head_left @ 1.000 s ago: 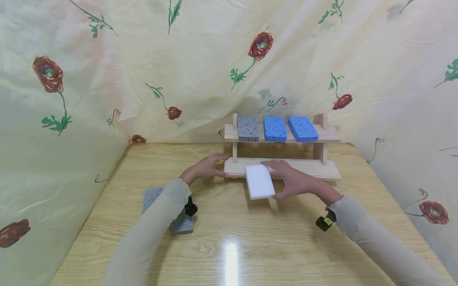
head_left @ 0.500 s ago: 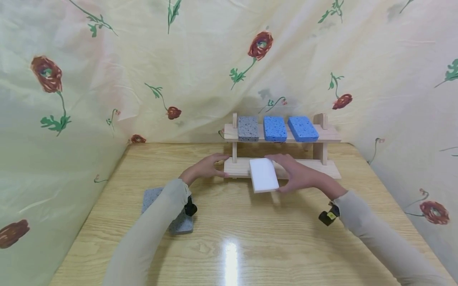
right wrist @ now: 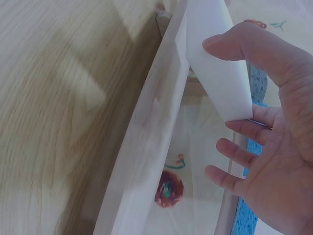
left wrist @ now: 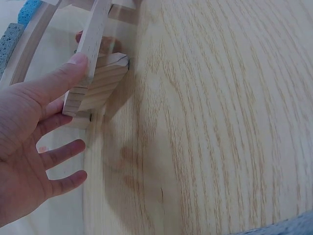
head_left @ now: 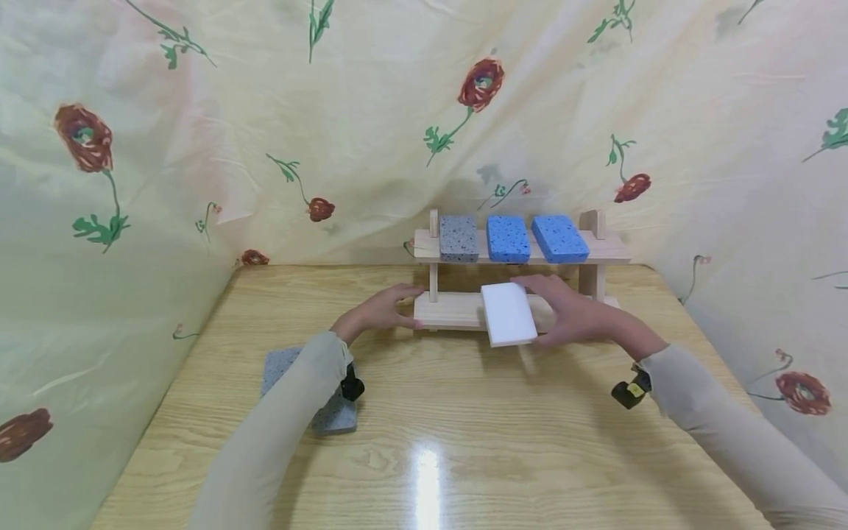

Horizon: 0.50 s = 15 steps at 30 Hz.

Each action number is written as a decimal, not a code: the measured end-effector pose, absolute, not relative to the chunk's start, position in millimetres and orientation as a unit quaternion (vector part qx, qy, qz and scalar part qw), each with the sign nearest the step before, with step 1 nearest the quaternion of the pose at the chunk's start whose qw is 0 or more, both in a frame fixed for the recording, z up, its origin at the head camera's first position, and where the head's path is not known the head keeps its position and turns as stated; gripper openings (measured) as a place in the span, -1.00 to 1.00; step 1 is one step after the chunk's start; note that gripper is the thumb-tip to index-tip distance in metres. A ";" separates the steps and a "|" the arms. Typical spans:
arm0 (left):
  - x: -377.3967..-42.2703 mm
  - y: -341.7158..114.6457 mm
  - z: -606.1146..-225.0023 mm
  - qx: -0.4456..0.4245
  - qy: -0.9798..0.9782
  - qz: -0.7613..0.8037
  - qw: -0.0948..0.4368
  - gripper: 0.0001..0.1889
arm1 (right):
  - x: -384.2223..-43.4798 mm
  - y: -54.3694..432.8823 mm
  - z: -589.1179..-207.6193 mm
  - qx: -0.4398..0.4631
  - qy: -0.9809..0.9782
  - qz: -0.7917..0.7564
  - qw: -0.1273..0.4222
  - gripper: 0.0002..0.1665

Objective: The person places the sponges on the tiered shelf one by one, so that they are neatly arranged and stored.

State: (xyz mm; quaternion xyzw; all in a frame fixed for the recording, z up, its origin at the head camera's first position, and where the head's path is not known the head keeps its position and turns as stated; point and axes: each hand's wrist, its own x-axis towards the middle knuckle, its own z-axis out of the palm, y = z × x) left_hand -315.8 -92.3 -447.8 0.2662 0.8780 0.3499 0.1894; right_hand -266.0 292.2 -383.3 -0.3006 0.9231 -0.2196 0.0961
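A small two-tier wooden shelf (head_left: 450, 313) stands at the back of the table. My left hand (head_left: 380, 309) grips the left end of its lower board, thumb on the front edge and forefinger at the board's end; the other fingers are spread (left wrist: 68, 155). My right hand (head_left: 575, 312) holds a white rectangular sponge (head_left: 509, 315) between thumb and fingers, in front of and above the lower board. In the right wrist view the thumb lies across the white sponge (right wrist: 217, 81). On the upper board sit a grey speckled sponge (head_left: 458, 239) and two blue speckled sponges (head_left: 508, 239).
Grey sponge material (head_left: 338, 417) lies on the wooden table (head_left: 503, 456) beneath my left forearm; the sleeve hides its middle, so I cannot tell whether it is one piece or two. A flowered cloth (head_left: 371, 110) hangs behind and at both sides.
My right hand has carried the white sponge to the right and farther back, up over the lower board. The left hand stays on the shelf's end.
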 end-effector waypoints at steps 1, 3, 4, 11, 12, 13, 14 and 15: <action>-316.1 -92.6 -448.1 0.268 0.878 0.350 0.189 -0.13 | -267.2 294.4 -383.3 -0.304 0.923 -0.217 0.091 0.31; -316.8 -92.9 -449.0 0.269 0.877 0.351 0.189 -0.13 | -269.6 298.8 -383.3 -0.312 0.922 -0.214 0.081 0.30; -317.0 -92.8 -449.5 0.269 0.876 0.352 0.189 -0.14 | -270.5 301.1 -383.2 -0.316 0.921 -0.213 0.077 0.29; -317.0 -92.3 -450.4 0.267 0.876 0.355 0.188 -0.13 | -270.8 317.3 -378.1 -0.311 0.925 -0.207 0.069 0.23; -316.9 -92.3 -450.2 0.267 0.876 0.356 0.189 -0.13 | -270.9 319.7 -377.7 -0.310 0.925 -0.207 0.069 0.23; -316.8 -92.2 -450.1 0.266 0.876 0.356 0.188 -0.13 | -271.1 322.6 -377.5 -0.306 0.927 -0.206 0.070 0.23; -316.6 -92.2 -449.9 0.266 0.875 0.357 0.189 -0.13 | -271.4 325.1 -377.3 -0.304 0.928 -0.203 0.070 0.23; -316.4 -92.3 -449.7 0.266 0.875 0.358 0.189 -0.13 | -272.0 327.8 -377.3 -0.303 0.928 -0.204 0.072 0.23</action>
